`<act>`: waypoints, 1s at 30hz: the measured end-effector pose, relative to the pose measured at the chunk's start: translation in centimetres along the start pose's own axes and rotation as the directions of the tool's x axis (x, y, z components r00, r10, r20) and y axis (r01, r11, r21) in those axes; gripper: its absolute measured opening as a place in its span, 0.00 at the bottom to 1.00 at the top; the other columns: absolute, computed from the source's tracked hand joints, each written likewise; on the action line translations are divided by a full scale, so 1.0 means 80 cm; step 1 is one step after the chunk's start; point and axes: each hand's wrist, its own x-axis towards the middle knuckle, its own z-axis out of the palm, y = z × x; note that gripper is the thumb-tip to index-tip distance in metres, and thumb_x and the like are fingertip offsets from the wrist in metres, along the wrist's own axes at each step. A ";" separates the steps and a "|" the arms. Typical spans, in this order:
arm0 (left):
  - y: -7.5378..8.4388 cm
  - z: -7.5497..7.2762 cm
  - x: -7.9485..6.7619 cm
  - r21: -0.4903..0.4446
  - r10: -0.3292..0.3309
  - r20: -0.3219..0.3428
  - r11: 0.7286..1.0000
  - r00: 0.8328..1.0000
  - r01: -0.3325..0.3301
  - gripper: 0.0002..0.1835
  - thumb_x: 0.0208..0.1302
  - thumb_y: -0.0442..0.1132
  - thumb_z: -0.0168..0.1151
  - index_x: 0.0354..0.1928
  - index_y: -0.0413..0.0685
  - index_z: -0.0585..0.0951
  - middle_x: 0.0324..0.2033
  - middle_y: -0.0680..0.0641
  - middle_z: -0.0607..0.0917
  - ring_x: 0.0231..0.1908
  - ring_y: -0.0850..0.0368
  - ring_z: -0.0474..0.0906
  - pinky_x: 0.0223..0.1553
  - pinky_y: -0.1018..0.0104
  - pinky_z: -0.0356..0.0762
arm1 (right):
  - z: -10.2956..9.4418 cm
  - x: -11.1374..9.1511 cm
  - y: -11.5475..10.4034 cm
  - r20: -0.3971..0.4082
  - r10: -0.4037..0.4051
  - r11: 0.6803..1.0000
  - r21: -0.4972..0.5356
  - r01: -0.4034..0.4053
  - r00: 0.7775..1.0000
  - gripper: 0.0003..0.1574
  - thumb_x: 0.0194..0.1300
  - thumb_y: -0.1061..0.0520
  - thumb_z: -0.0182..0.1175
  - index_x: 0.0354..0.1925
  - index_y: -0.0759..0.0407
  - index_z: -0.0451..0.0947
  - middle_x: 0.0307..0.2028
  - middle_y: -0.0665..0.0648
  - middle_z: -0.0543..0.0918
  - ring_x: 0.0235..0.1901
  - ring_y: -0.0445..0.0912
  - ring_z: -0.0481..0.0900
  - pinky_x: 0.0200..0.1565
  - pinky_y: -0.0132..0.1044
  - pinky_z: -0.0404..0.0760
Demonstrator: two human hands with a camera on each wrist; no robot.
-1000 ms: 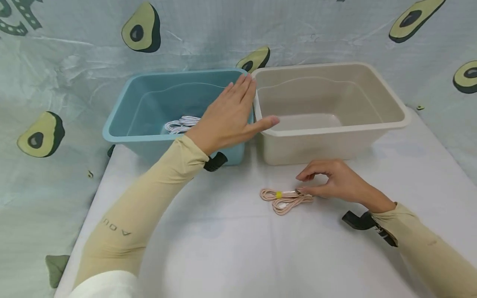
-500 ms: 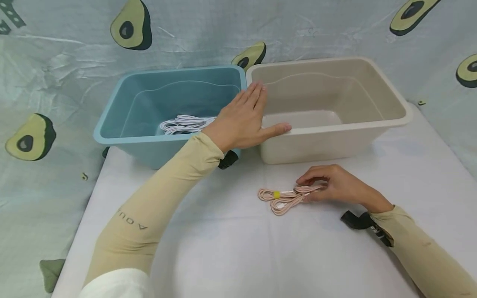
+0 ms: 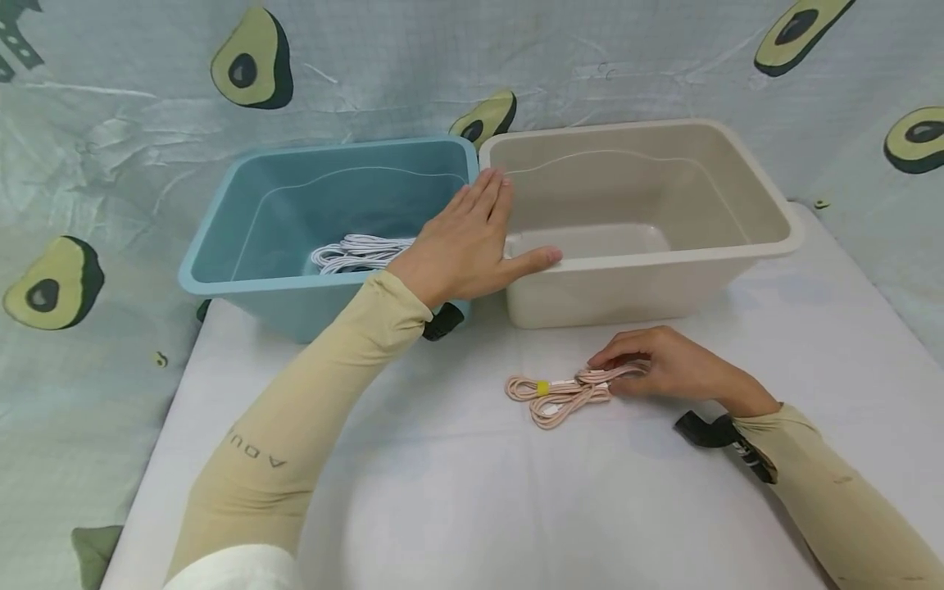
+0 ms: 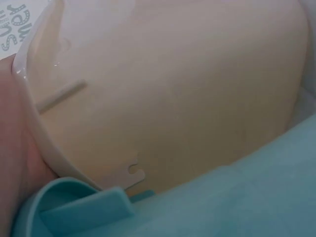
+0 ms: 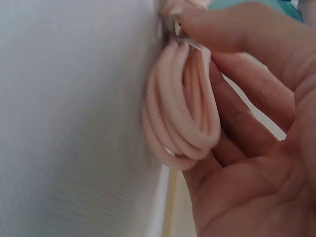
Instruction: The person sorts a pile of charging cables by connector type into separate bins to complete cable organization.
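My left hand [image 3: 465, 242] lies across the adjoining rims of a blue bin [image 3: 291, 287] and a beige bin [image 3: 619, 291], its fingers straight and thumb spread over the beige rim. In the left wrist view, the outer wall of the beige bin [image 4: 187, 98] fills most of the picture, with part of the blue bin [image 4: 256, 182] below it. On the white table, my right hand [image 3: 674, 369] pinches a coiled pink cable [image 5: 182, 108] near its silvery tie. Another pink cable coil [image 3: 556, 406], with a yellow tag [image 3: 542, 388], lies against it on the left.
Several white cables [image 3: 357, 252] lie inside the blue bin, partly hidden by my left hand. The white tablecloth [image 3: 442, 492] spreads in front of both bins. An avocado-print sheet [image 3: 369, 90] hangs behind them.
My right thumb and fingers have come together on the pink cable coil, where they were apart a second ago. The left hand stays on the rims, with only a small sideways shift.
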 end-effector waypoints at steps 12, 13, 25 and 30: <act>-0.004 0.002 -0.002 -0.019 0.009 0.006 1.000 1.000 -0.009 0.60 0.68 0.82 0.35 0.83 0.44 0.34 0.84 0.45 0.31 0.84 0.51 0.26 0.87 0.55 0.30 | 0.005 0.003 -0.005 0.012 0.058 0.997 0.040 -0.058 0.998 0.21 0.60 0.64 0.74 0.53 0.52 0.88 0.49 0.50 0.90 0.48 0.33 0.87 0.53 0.26 0.87; -0.004 0.003 -0.002 -0.021 0.011 0.003 1.000 1.000 -0.011 0.60 0.68 0.81 0.35 0.83 0.44 0.34 0.84 0.45 0.31 0.84 0.51 0.26 0.87 0.55 0.30 | 0.004 0.003 -0.006 0.010 0.064 0.997 0.040 -0.065 0.998 0.21 0.60 0.63 0.74 0.52 0.52 0.88 0.49 0.50 0.91 0.48 0.33 0.87 0.52 0.27 0.88; -0.002 0.007 0.002 -0.024 0.019 -0.025 1.000 1.000 -0.020 0.59 0.69 0.80 0.36 0.83 0.43 0.35 0.84 0.44 0.32 0.85 0.51 0.27 0.87 0.56 0.31 | -0.006 0.000 -0.005 0.057 0.053 0.998 -0.024 -0.052 0.997 0.23 0.61 0.63 0.73 0.54 0.52 0.88 0.49 0.51 0.90 0.46 0.31 0.85 0.49 0.26 0.87; -0.003 0.008 0.000 -0.025 0.014 -0.027 1.000 1.000 -0.015 0.60 0.69 0.81 0.35 0.83 0.43 0.35 0.84 0.44 0.32 0.85 0.51 0.27 0.87 0.56 0.31 | -0.010 -0.001 -0.005 0.060 0.074 0.997 -0.022 -0.073 0.995 0.22 0.62 0.64 0.73 0.54 0.52 0.88 0.50 0.52 0.90 0.47 0.32 0.86 0.50 0.27 0.88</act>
